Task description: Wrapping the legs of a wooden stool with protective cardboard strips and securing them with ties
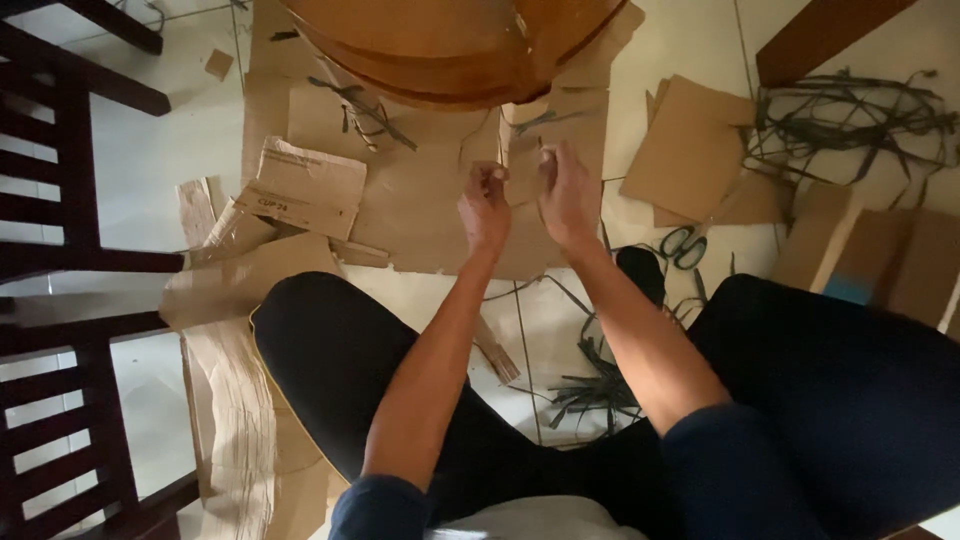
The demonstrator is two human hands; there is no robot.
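Cardboard strip [523, 165] pinched between my left hand [484, 208] and right hand [568, 196], both closed on it, above the cardboard sheet [420, 215] on the floor; scissors [683, 246] lie at three o'clock.

Both hands meet over the floor [150, 130]: the left hand [486, 208] and right hand [568, 195] pinch a small cardboard piece [522, 170] between them. Flat cardboard sheets [420, 190] lie beneath, scissors [683, 245] sit just right, and dark strips [850, 120] tangle farther right.
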